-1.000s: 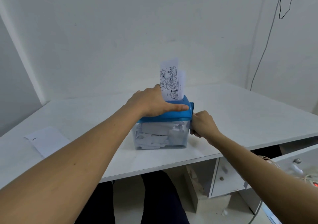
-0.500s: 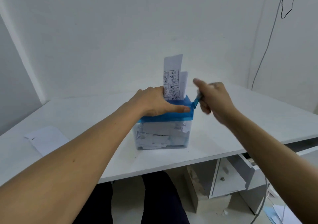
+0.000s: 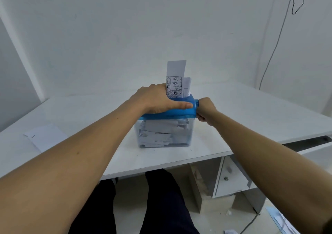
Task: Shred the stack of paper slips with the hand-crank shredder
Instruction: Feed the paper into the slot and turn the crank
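Note:
A small hand-crank shredder stands mid-desk: a blue top (image 3: pixel 181 112) over a clear bin (image 3: pixel 164 135) packed with white paper strips. Paper slips (image 3: pixel 175 79), one printed with comic panels, stick upright out of the slot. My left hand (image 3: pixel 156 100) lies flat on the blue top and presses it down, thumb along the front edge. My right hand (image 3: pixel 205 108) is closed around the crank at the shredder's right side; the handle is mostly hidden inside the fist.
The shredder sits on a white desk (image 3: pixel 242 111) near its front edge. A white sheet (image 3: pixel 45 137) lies at the left. A drawer unit (image 3: pixel 231 178) stands under the desk at the right. A cable (image 3: pixel 274 43) hangs down the wall. My legs show below.
My right hand swung the crank from low at the shredder's side up above the top, then back down to the side. The left hand stayed pressed on the blue top.

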`<state>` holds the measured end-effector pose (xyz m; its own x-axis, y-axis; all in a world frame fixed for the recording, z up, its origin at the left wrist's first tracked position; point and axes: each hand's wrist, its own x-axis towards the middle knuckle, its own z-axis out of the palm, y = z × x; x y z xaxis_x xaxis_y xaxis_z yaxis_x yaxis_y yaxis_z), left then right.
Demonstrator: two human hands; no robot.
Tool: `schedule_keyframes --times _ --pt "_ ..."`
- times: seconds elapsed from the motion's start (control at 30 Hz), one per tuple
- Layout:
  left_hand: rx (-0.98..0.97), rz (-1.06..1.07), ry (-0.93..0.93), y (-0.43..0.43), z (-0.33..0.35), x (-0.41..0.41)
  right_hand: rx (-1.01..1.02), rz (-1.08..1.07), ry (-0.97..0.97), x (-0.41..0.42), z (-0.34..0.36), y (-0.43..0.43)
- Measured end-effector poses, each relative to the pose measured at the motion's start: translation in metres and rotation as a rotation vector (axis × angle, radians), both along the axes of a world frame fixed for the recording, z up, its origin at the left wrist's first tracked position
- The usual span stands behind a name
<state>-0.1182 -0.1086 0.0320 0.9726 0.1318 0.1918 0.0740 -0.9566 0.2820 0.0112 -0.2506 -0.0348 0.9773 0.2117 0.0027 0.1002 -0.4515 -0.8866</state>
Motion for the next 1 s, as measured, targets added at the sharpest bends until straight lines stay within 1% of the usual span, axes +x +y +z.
schedule_keyframes --times 0.1,0.17,0.23,0.33,0.37,0.47,0.5,0.57,0.6,0.67,0.73,0.83,1.0 --pt "0.004 0.026 -0.006 0.000 -0.004 0.001 -0.097 -0.006 -0.006 -0.015 -0.001 -0.007" --pt "0.008 0.051 -0.025 0.000 -0.005 0.003 -0.179 0.064 0.042 -0.029 -0.001 -0.012" --pt "0.014 0.061 -0.029 0.000 -0.003 0.004 -0.180 0.150 0.088 -0.047 -0.006 -0.023" --pt "0.001 0.064 -0.012 0.000 -0.005 0.003 -0.152 0.223 0.036 -0.069 -0.003 -0.043" --pt "0.001 0.061 -0.004 0.000 -0.005 0.004 -0.116 0.237 0.021 -0.075 0.003 -0.049" --pt "0.000 0.050 -0.007 0.002 -0.004 0.005 0.116 0.245 0.071 -0.089 0.032 -0.066" --pt "-0.002 0.045 -0.011 0.003 -0.004 0.006 0.163 0.272 0.075 -0.091 0.043 -0.070" --pt "0.007 0.037 -0.009 0.003 -0.005 0.005 0.201 0.323 0.015 -0.090 0.056 -0.070" --pt "0.022 0.033 -0.009 0.002 -0.005 0.006 0.255 0.326 -0.015 -0.084 0.059 -0.067" --pt "0.041 0.033 -0.011 0.002 -0.007 0.005 0.368 0.275 -0.070 -0.067 0.063 -0.052" --pt "0.025 0.036 -0.017 0.003 -0.005 0.007 0.395 0.190 -0.103 -0.049 0.067 -0.034" --pt "0.003 0.041 -0.028 0.004 -0.006 0.007 0.324 0.121 -0.075 -0.024 0.067 -0.016" --pt "0.041 0.041 -0.034 0.005 -0.009 0.009 0.093 0.063 -0.022 0.007 0.047 0.001"
